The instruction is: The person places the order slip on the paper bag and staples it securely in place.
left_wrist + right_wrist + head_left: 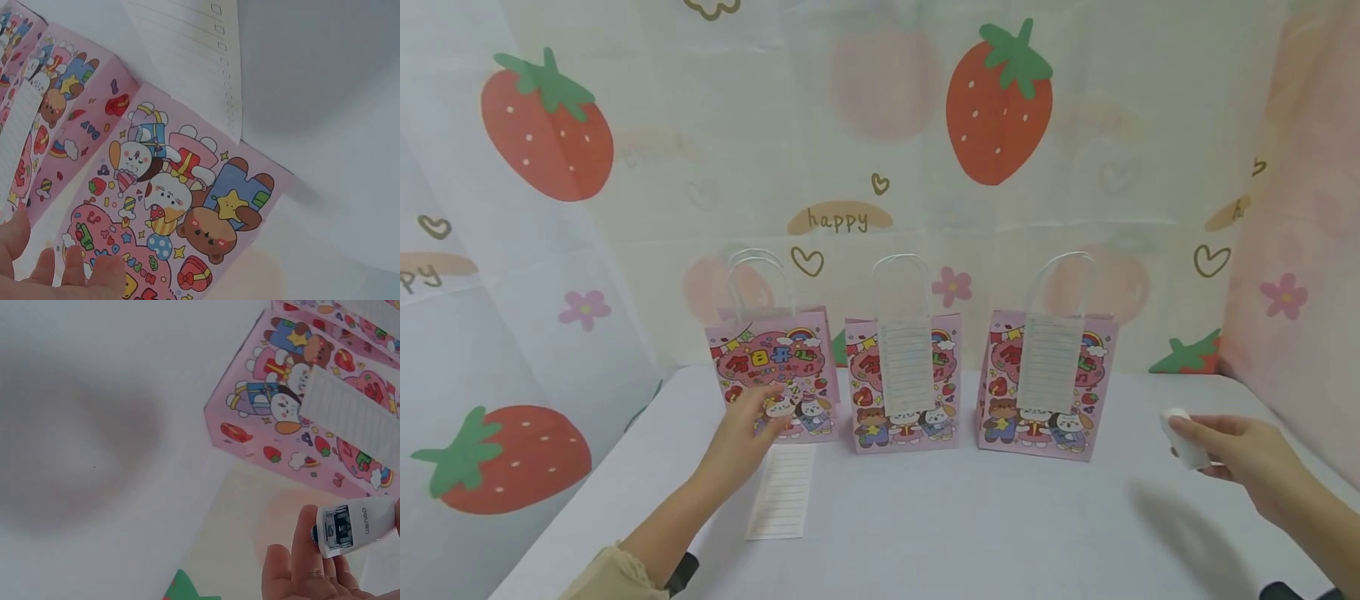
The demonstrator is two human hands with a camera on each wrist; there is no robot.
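Left hand (748, 430), fingers apart, with the pink bag (771, 354) just beyond them and the lined sheet (781, 493) on the counter (970, 525) just nearside; right hand (1247, 450), fingers clamped on a white device (1184, 443): bracing the bag lightly should prevent tipping.

In the right wrist view, your right hand (306, 565) holds a small white device (369, 525) just below the nearer pink bag (290, 403), with its dark, boxy end showing. Across that bag's printed face you have a lined paper strip (350, 412). Above the bag, a second pink bag (350, 324) is cut off. Left of the bag, a soft shadow (119, 419) spreads over the white table (94, 569).
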